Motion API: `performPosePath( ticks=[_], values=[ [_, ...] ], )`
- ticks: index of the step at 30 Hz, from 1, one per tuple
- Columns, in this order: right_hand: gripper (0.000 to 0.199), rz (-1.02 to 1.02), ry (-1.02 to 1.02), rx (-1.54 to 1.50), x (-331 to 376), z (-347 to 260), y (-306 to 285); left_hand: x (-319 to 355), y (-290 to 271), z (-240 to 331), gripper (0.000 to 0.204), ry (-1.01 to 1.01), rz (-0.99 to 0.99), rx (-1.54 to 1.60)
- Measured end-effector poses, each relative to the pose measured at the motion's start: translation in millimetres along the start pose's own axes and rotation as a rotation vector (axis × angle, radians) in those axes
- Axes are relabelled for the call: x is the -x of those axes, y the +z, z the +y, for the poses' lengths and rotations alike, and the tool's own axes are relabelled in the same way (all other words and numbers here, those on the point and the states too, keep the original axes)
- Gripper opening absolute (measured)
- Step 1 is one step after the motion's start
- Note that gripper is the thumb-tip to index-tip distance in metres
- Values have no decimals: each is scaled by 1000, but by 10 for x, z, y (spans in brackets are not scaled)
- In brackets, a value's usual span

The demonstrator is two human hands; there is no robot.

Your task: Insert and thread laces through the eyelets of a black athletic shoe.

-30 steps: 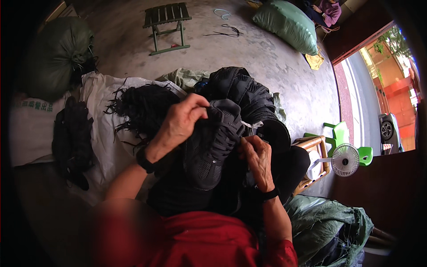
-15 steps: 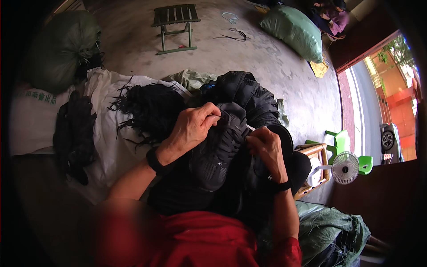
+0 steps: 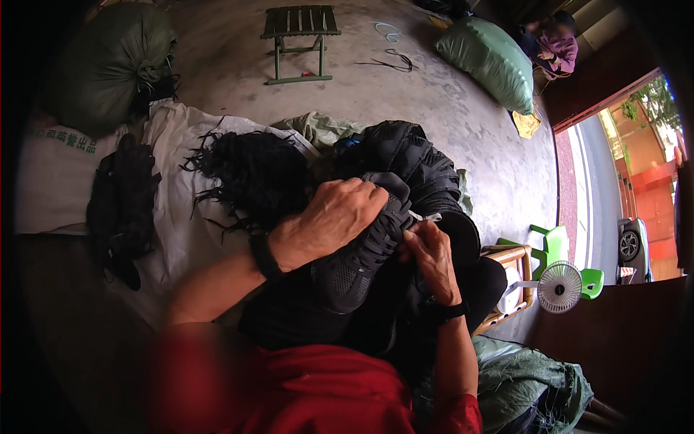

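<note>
A black sneaker [image 3: 347,278] with a mesh toe and lace-up front rests on my lap, toe toward me. Curled over its upper near the collar, my left hand [image 3: 340,217] grips the shoe, and its fingertips are partly hidden. My right hand [image 3: 431,257] pinches at the shoe's right side, close to the laces. A small whitish strip [image 3: 426,216] shows just above those fingers; what they pinch is too dark to make out. Beyond the shoe lies a pile of black, puffy-looking items [image 3: 408,155]. A shaggy heap of black strips [image 3: 256,170] sits to its left.
White sacking [image 3: 181,188] spreads at left under black items [image 3: 124,206]. A dark green sack [image 3: 116,65] stands far left. A folding stool [image 3: 300,25], green sack [image 3: 491,65] and seated person [image 3: 555,50] are farther off. A fan [image 3: 559,287] and green chair [image 3: 553,249] stand right.
My left hand has moved right and farther over the sneaker's collar. My right hand has shifted slightly down, and the whitish strip shows more above it. The whole view has turned a little.
</note>
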State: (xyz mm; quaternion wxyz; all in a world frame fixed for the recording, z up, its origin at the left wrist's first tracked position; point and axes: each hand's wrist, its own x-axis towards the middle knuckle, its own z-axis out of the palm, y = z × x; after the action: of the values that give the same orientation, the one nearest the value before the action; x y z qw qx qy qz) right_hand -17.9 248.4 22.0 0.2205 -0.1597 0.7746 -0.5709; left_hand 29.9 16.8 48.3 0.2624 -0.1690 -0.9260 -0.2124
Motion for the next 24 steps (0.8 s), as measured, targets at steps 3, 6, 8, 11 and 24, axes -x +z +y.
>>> performPosePath(
  ticks=[3,6,8,11,24],
  values=[
    [20,-10,15,35,-7,-4,-18,-68,-28,-31,13,106,-106,-100],
    [21,-7,5,36,-4,25,-12,-52,-1,-172,13,16,-161,197],
    [21,-7,-8,61,1,10,-2,-6,11,-145,14,70,-81,198],
    [20,-6,-3,66,9,-15,-3,74,84,-139,14,-53,-16,317],
    [19,-22,-1,13,19,-4,22,48,-20,-163,14,75,-89,182]
  ],
)
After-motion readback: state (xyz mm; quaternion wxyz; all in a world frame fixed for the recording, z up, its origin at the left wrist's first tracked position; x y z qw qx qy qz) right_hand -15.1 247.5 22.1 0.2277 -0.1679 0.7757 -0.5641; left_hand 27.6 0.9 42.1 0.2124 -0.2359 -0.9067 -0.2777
